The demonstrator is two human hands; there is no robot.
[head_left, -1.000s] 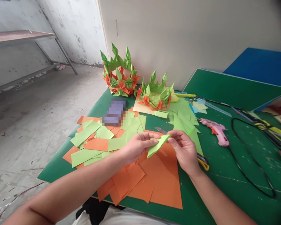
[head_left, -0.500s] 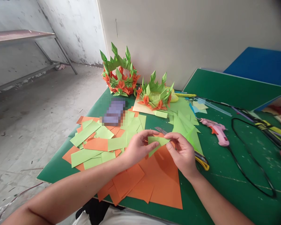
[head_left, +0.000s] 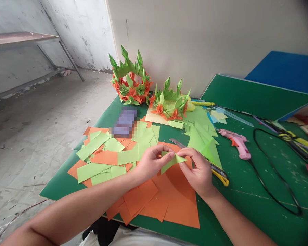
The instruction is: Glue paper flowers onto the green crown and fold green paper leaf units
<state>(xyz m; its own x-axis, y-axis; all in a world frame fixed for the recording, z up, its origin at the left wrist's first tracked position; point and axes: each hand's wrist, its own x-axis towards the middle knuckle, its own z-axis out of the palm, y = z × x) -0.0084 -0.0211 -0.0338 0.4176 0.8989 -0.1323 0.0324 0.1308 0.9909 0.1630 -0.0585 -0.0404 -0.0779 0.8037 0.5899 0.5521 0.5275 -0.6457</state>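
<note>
A small piece of light green paper, partly folded with a pointed right end, is held above the orange sheets. My left hand pinches its upper left part between thumb and fingers. At its right end, my right hand grips the paper with thumb and forefinger. Below both hands lie large orange paper sheets. A utility knife with a yellow handle rests behind my right hand, its blade showing beyond the fingers. Green and orange paper strips are heaped left of my left hand.
Two green and orange folded-paper crowns stand at the back of the green table. A pink glue gun lies right, its black cord looped. A blurred-out rectangular object sits on the left. Green sheets lie mid-table.
The green paper has tilted between my hands, its right end now a sharper point. My left fingers have moved slightly inward, closer to the right hand.
</note>
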